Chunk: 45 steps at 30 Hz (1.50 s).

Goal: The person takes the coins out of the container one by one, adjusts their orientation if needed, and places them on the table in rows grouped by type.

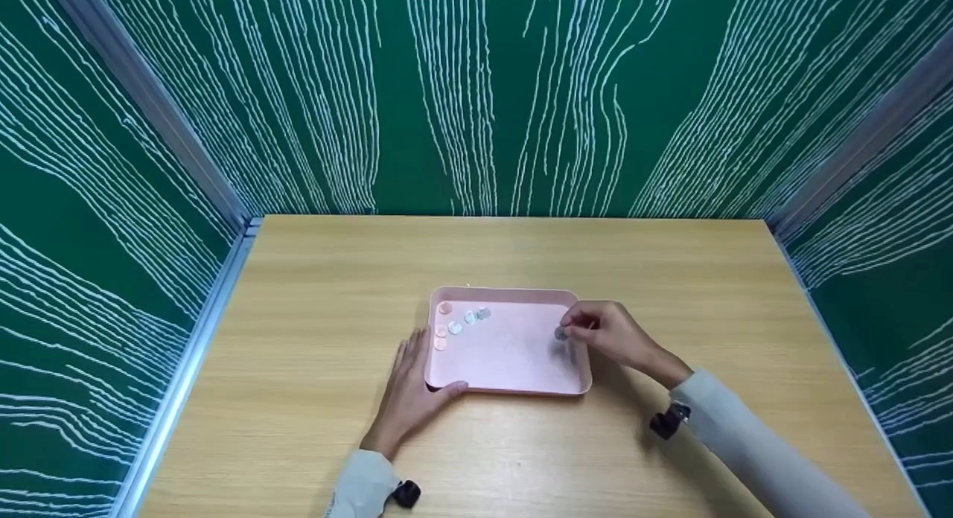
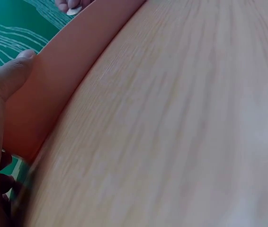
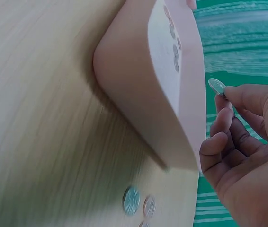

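Note:
A shallow pink tray (image 1: 514,354) lies on the table. Several coins sit at its left end, both copper-coloured (image 1: 440,344) and silver (image 1: 455,328). My left hand (image 1: 408,399) braces the tray's near left corner, with straight fingers along the left wall and the thumb against the front wall. In the left wrist view the thumb (image 2: 15,75) touches the tray wall (image 2: 53,94). Over the tray's right end, my right hand (image 1: 610,332) pinches a silver coin (image 3: 216,86) between thumb and fingertips.
Outside the tray, a silver coin (image 3: 131,201) and copper-toned coins (image 3: 149,206) rest on the wooden table (image 1: 335,280), seen only in the right wrist view. Green panels (image 1: 447,131) with white wavy lines enclose the table at the back and sides.

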{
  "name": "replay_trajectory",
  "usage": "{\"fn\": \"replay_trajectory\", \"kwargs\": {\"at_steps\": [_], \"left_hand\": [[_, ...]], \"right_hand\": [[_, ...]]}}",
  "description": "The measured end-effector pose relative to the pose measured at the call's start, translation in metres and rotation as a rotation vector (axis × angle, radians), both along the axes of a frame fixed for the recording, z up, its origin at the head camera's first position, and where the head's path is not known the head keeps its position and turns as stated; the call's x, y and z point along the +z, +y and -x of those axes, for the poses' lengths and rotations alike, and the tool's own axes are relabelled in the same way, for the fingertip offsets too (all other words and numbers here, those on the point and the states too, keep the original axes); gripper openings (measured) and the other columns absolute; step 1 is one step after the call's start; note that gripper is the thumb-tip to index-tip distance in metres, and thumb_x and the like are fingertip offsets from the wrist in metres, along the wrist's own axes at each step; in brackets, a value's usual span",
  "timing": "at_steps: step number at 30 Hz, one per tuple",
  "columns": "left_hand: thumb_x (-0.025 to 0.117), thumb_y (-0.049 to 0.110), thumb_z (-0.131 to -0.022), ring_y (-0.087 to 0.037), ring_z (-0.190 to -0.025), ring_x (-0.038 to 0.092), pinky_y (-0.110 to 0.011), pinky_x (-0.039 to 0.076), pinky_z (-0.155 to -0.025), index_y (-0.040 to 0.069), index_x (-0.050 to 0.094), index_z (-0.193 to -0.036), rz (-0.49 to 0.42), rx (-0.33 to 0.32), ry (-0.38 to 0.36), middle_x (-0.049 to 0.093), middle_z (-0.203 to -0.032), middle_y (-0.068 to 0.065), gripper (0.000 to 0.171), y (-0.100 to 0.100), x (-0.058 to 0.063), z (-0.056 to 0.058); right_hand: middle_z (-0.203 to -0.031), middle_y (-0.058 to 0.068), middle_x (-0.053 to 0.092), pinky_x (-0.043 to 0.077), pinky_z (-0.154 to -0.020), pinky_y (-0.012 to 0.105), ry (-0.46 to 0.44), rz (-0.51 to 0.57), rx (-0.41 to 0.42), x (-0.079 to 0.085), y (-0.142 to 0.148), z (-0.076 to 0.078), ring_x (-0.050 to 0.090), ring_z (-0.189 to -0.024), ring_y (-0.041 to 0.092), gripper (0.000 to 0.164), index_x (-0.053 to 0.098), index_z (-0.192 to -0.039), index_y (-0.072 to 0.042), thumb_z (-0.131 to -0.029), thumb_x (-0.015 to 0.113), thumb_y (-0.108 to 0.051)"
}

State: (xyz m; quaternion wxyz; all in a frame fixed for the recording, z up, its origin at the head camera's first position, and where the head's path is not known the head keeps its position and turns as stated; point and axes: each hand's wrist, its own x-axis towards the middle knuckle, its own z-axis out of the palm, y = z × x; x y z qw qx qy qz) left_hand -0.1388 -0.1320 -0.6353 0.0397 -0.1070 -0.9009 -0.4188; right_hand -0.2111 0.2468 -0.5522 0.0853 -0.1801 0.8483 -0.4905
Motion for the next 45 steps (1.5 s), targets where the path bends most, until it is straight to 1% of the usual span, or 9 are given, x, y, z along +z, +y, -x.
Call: {"fn": "replay_trajectory", "kwargs": {"at_steps": [4, 8, 15, 18, 22, 24, 30, 37, 45], "left_hand": [[0.089, 0.063, -0.086, -0.046, -0.166, 0.021, -0.058, 0.012, -0.138, 0.002, 0.027, -0.174, -0.008, 0.007, -0.017, 0.028, -0.177, -0.028, 0.123, 0.000, 0.001, -0.001], [0.088, 0.063, -0.086, -0.045, -0.167, 0.019, -0.057, 0.011, -0.138, 0.003, 0.026, -0.174, -0.015, 0.012, -0.027, 0.026, -0.178, -0.027, 0.124, 0.000, 0.001, -0.001], [0.087, 0.065, -0.087, -0.046, -0.167, 0.019, -0.059, 0.013, -0.137, 0.004, 0.025, -0.175, -0.011, 0.012, -0.027, 0.026, -0.178, -0.026, 0.124, 0.000, 0.001, -0.001], [0.087, 0.065, -0.087, -0.046, -0.167, 0.019, -0.059, 0.014, -0.137, 0.006, 0.025, -0.175, -0.012, 0.016, -0.036, 0.026, -0.179, -0.026, 0.123, 0.000, 0.001, -0.002], [0.088, 0.064, -0.087, -0.045, -0.167, 0.019, -0.059, 0.014, -0.137, 0.005, 0.024, -0.175, -0.008, 0.012, -0.038, 0.026, -0.179, -0.025, 0.124, 0.000, 0.001, -0.002], [0.088, 0.063, -0.087, -0.044, -0.167, 0.019, -0.057, 0.013, -0.138, 0.004, 0.024, -0.175, -0.006, 0.010, -0.034, 0.026, -0.179, -0.025, 0.124, 0.000, 0.001, -0.001], [0.087, 0.063, -0.087, -0.041, -0.168, 0.019, -0.054, 0.010, -0.139, 0.004, 0.024, -0.175, -0.005, 0.006, -0.028, 0.026, -0.179, -0.024, 0.123, 0.000, -0.001, 0.000], [0.087, 0.064, -0.087, -0.043, -0.168, 0.018, -0.057, 0.012, -0.138, 0.005, 0.024, -0.176, -0.005, 0.013, -0.036, 0.026, -0.179, -0.024, 0.124, 0.000, -0.001, 0.000], [0.087, 0.066, -0.086, -0.044, -0.168, 0.017, -0.058, 0.014, -0.137, 0.007, 0.023, -0.176, -0.003, 0.024, -0.051, 0.025, -0.180, -0.023, 0.124, 0.000, 0.000, -0.001]], "right_hand": [[-0.099, 0.009, 0.078, 0.051, -0.065, 0.019, -0.007, 0.012, -0.063, -0.002, 0.016, -0.003, 0.062, -0.082, 0.019, 0.009, 0.083, -0.106, -0.004, -0.100, 0.079, 0.000], [-0.100, 0.012, 0.078, 0.051, -0.068, 0.018, 0.014, 0.031, -0.120, -0.007, 0.031, -0.006, 0.061, -0.083, 0.017, 0.008, 0.082, -0.107, -0.001, -0.099, 0.080, 0.000], [-0.102, 0.021, 0.078, 0.051, -0.070, 0.016, 0.017, 0.071, -0.202, -0.023, 0.057, -0.015, 0.063, -0.082, 0.010, 0.009, 0.080, -0.106, 0.005, -0.097, 0.079, 0.006], [-0.101, 0.023, 0.078, 0.051, -0.066, 0.017, -0.006, 0.075, -0.245, -0.030, 0.068, -0.019, 0.063, -0.081, 0.010, 0.010, 0.079, -0.108, 0.007, -0.098, 0.077, 0.006], [-0.094, 0.024, 0.075, 0.049, -0.054, 0.021, -0.052, 0.075, -0.292, -0.039, 0.082, -0.023, 0.061, -0.070, 0.014, 0.011, 0.077, -0.110, 0.009, -0.101, 0.075, 0.005], [-0.093, 0.022, 0.075, 0.048, -0.051, 0.022, -0.063, 0.063, -0.306, -0.042, 0.086, -0.026, 0.061, -0.068, 0.015, 0.011, 0.077, -0.111, 0.008, -0.101, 0.074, 0.004], [-0.095, 0.015, 0.077, 0.048, -0.052, 0.019, -0.032, 0.006, -0.332, -0.048, 0.092, -0.030, 0.058, -0.069, 0.011, 0.008, 0.080, -0.107, 0.004, -0.100, 0.075, 0.004], [-0.092, 0.016, 0.076, 0.048, -0.048, 0.021, -0.024, -0.009, -0.335, -0.051, 0.092, -0.031, 0.057, -0.063, 0.013, 0.007, 0.079, -0.105, 0.004, -0.099, 0.076, 0.006], [-0.095, 0.015, 0.078, 0.049, -0.055, 0.019, 0.007, -0.083, -0.352, -0.056, 0.087, -0.031, 0.060, -0.074, 0.011, 0.005, 0.079, -0.103, 0.003, -0.099, 0.077, 0.005]]}}
